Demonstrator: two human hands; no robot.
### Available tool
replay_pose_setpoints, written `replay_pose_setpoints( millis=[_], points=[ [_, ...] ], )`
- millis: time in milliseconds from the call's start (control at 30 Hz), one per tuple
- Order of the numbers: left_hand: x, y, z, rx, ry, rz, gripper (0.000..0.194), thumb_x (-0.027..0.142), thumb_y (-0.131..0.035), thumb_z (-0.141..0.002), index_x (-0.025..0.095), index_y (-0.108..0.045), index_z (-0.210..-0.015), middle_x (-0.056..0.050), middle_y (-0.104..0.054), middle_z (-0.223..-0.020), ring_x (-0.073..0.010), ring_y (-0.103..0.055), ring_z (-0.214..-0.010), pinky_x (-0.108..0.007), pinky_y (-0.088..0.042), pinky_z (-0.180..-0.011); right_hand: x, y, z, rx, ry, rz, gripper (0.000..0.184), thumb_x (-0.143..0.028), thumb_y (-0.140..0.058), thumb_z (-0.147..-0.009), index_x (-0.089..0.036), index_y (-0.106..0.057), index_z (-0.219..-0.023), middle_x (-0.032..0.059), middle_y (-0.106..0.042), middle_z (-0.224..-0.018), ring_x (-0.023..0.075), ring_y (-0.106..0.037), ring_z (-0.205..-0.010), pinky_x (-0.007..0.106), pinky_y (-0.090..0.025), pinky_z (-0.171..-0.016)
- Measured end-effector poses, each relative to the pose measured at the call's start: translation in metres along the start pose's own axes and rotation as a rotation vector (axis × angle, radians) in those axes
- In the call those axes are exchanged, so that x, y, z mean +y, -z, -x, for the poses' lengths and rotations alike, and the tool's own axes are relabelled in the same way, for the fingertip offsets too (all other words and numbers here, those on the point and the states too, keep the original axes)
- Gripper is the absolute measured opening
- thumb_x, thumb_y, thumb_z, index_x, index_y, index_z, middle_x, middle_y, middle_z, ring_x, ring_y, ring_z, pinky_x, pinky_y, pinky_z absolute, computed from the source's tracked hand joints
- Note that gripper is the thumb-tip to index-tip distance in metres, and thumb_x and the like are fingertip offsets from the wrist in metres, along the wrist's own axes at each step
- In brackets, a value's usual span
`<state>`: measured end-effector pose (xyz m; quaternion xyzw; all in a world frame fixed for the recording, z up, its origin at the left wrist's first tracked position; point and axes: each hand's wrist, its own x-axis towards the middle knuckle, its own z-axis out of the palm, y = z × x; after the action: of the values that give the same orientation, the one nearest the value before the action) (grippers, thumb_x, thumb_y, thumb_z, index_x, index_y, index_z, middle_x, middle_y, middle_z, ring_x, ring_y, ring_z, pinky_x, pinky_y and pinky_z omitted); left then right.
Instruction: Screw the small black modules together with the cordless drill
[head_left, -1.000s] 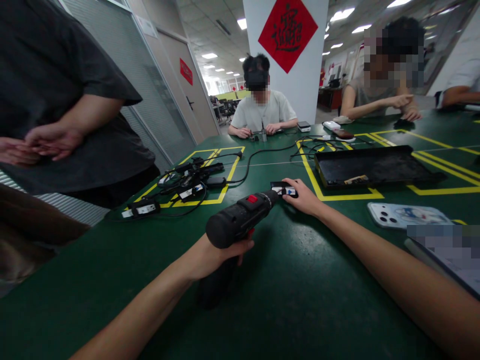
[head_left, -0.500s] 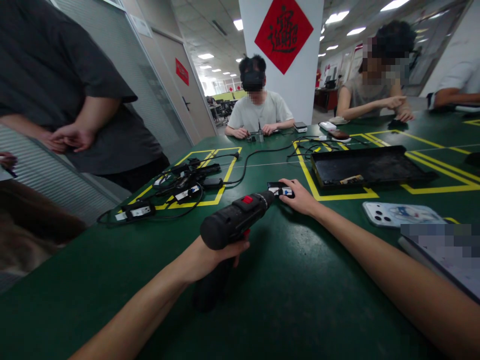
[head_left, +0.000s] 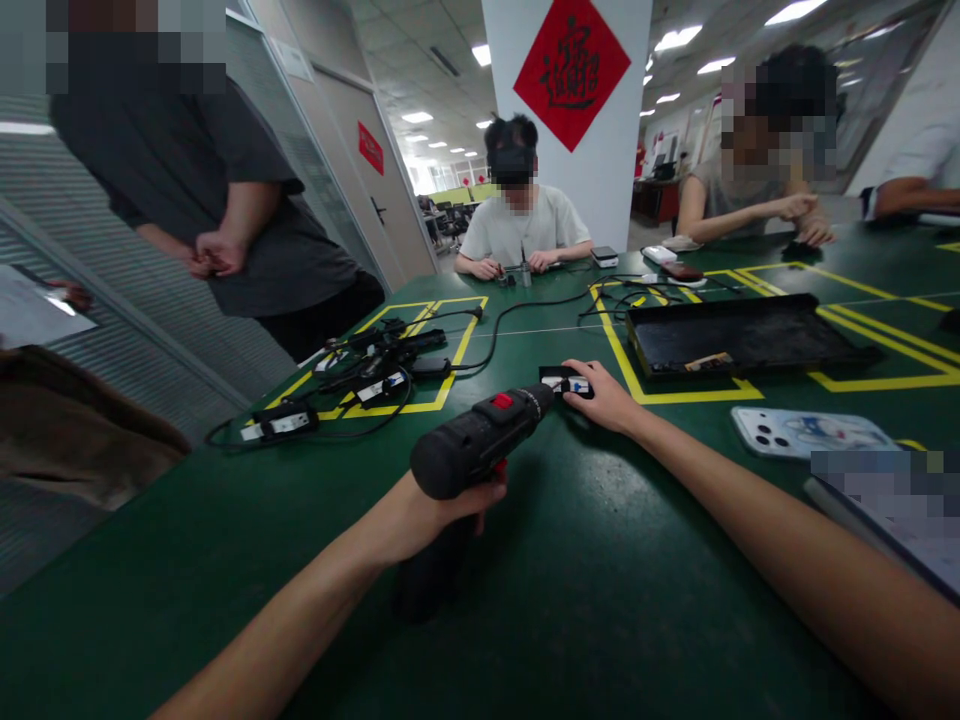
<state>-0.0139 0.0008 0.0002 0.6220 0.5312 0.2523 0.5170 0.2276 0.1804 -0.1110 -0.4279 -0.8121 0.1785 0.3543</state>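
My left hand [head_left: 431, 512] is wrapped round the grip of a black cordless drill [head_left: 469, 447], a finger at its red trigger. The drill points forward, its chuck reaching a small black box with a white label [head_left: 553, 374] on the green table. Whether the bit touches the box cannot be made out. From the right side, my right hand [head_left: 606, 400] grips this box, thumb and fingers over its right end. Blue marks show on the label, and the fingers hide part of it.
Several black adapters and cables [head_left: 382, 370] lie in a yellow-taped area at left. At right are a black tray [head_left: 742, 335], a phone [head_left: 814, 430] and a partly blurred flat device [head_left: 892, 515]. People sit across the table; another person [head_left: 247, 210] stands at left.
The whole view has shifted slightly, so things appear a little further right. Both hands keep their grips on drill and box. The standing person at left appears further right.
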Motion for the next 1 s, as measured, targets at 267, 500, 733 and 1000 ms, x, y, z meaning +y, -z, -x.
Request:
replay_pose_setpoints(
  millis=[267, 500, 733, 1000],
  points=[
    [-0.0004, 0.0023, 0.0000, -0.004, 0.040, -0.050, 0.028, 0.036, -0.064, -0.079, 0.012, -0.057, -0.091, -0.002, -0.058, -0.072, -0.0130, -0.057, -0.060, -0.029, -0.047, -0.060, -0.0018, 0.0014, 0.0011, -0.007, -0.008, 0.003, 0.053, -0.034, -0.058, -0.080, -0.026, -0.045, -0.131, 0.0067, -0.049, -0.115, 0.0225, -0.054, -0.106, 0.038, -0.039, -0.100],
    [0.0014, 0.0000, -0.0006, -0.005, 0.004, 0.059, 0.031, 0.033, -0.066, -0.076, 0.014, -0.057, -0.099, -0.007, -0.061, -0.098, -0.0107, -0.057, -0.060, -0.029, -0.050, -0.058, -0.0024, 0.0019, 0.0009, -0.007, -0.006, 0.004, 0.053, -0.033, -0.058, -0.080, -0.026, -0.045, -0.131, 0.0071, -0.050, -0.116, 0.0233, -0.054, -0.107, 0.039, -0.040, -0.099],
    [-0.0006, 0.0016, 0.0005, 0.001, 0.006, 0.032, 0.028, 0.033, -0.065, -0.077, 0.014, -0.056, -0.096, -0.005, -0.061, -0.088, -0.0121, -0.057, -0.059, -0.028, -0.048, -0.057, -0.0002, 0.0008, 0.0006, 0.000, -0.004, 0.004, 0.053, -0.033, -0.058, -0.080, -0.025, -0.045, -0.131, 0.0071, -0.049, -0.116, 0.0231, -0.053, -0.107, 0.038, -0.039, -0.100],
    [0.0007, 0.0013, 0.0001, -0.009, 0.006, 0.020, 0.027, 0.033, -0.065, -0.077, 0.013, -0.057, -0.095, -0.005, -0.062, -0.088, -0.0119, -0.057, -0.060, -0.028, -0.049, -0.059, 0.0005, -0.0003, 0.0002, 0.002, -0.001, 0.002, 0.054, -0.033, -0.059, -0.079, -0.025, -0.046, -0.131, 0.0073, -0.049, -0.115, 0.0233, -0.053, -0.107, 0.039, -0.040, -0.100]
  ],
)
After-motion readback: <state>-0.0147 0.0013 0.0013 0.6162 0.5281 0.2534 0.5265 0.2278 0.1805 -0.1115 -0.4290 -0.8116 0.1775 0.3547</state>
